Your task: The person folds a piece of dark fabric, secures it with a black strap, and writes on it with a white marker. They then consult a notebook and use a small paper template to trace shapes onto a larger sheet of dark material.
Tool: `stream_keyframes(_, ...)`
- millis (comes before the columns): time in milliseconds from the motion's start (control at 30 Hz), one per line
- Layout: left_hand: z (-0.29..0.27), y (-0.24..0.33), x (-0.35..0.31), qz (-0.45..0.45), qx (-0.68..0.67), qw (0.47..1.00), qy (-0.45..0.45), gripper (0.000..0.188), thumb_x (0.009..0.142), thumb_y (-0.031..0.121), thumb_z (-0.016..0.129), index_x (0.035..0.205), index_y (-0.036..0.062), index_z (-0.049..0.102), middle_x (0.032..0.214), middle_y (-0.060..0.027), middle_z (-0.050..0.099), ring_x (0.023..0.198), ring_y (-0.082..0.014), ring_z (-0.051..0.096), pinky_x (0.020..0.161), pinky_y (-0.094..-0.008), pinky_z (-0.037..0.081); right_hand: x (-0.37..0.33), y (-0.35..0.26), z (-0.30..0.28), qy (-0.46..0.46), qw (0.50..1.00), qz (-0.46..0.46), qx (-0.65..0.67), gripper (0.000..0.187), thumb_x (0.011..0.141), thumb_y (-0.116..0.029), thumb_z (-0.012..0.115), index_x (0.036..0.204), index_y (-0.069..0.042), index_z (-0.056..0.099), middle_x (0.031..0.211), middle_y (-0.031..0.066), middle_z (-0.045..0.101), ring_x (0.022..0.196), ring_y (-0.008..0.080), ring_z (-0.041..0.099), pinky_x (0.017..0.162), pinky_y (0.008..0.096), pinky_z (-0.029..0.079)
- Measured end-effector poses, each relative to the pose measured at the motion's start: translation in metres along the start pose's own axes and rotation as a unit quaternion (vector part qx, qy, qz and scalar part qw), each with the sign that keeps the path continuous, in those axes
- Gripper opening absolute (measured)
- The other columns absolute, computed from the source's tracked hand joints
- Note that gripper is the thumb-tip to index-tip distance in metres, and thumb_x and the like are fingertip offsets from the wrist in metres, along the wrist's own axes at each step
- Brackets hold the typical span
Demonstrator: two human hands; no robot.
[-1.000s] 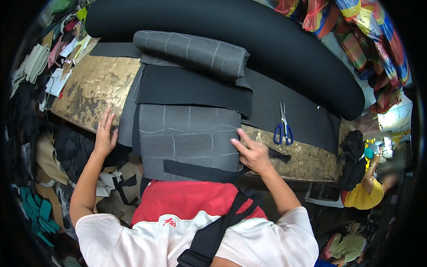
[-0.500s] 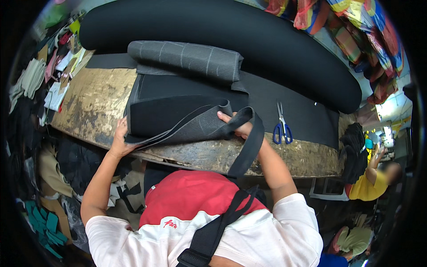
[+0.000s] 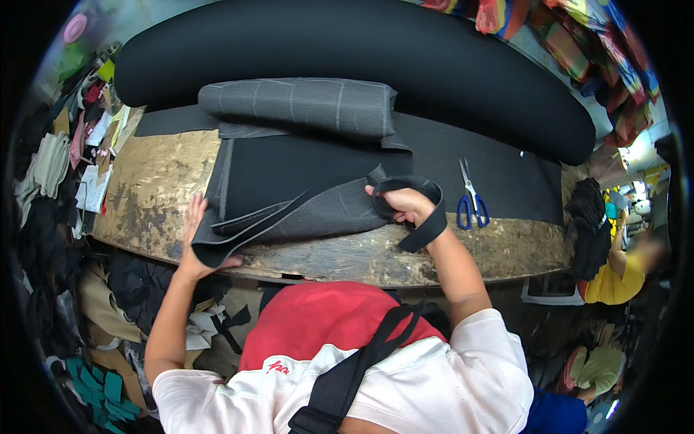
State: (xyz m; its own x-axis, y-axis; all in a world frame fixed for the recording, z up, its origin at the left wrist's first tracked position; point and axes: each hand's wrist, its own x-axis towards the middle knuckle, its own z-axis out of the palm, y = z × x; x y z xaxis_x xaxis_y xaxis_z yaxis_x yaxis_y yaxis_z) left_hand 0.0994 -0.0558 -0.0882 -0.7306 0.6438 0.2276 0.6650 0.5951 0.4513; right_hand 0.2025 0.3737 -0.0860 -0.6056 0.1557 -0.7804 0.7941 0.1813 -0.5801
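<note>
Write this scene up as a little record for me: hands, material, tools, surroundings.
Left hand: cupped against the left end of the grey-and-black sheet
Right hand: at the sheet's right end, black strip looping about it
Sheet: partly folded over, pale lines on its grey side
Tool: blue-handled scissors, right of the right hand
Beyond: lined grey roll, then big black roll
Surface: worn wooden table
Nearby: person in yellow, far right

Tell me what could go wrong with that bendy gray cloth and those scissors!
The gray sheet is bent up by the left hand, so it might crease crookedly. The black strip curls across the right wrist, so it could tangle around the right hand. The scissors lie just right of that hand, so the strip might catch on their blue handles, or the hand might bump them.
</note>
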Motion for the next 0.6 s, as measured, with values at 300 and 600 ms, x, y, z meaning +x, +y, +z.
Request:
stream_keyframes(300,0.045,0.036,0.072,-0.25,-0.133,0.951,0.122,0.043,0.067,0.04,0.077,0.078,-0.0006,0.069,0.074,-0.0175,0.067,0.072,-0.031,0.066,0.068,-0.0372,0.05,-0.007,0.003,0.007,0.123,0.989,0.051,0.068,0.069,0.076,-0.06,0.063,0.119,-0.006,0.056,0.102,0.0171,0.059,0.087,0.0247,0.056,0.073,0.0359,0.047)
stream_keyframes(600,0.059,0.026,0.091,-0.326,-0.033,0.943,0.061,0.046,0.065,0.04,0.075,0.081,-0.0019,0.068,0.08,-0.0218,0.067,0.078,-0.0371,0.065,0.072,-0.0407,0.051,-0.086,0.014,0.063,0.465,0.584,-0.574,-0.336,0.039,0.06,-0.021,0.076,0.097,-0.013,0.067,0.103,0.0098,0.062,0.073,0.0197,0.061,0.064,0.0308,0.05)
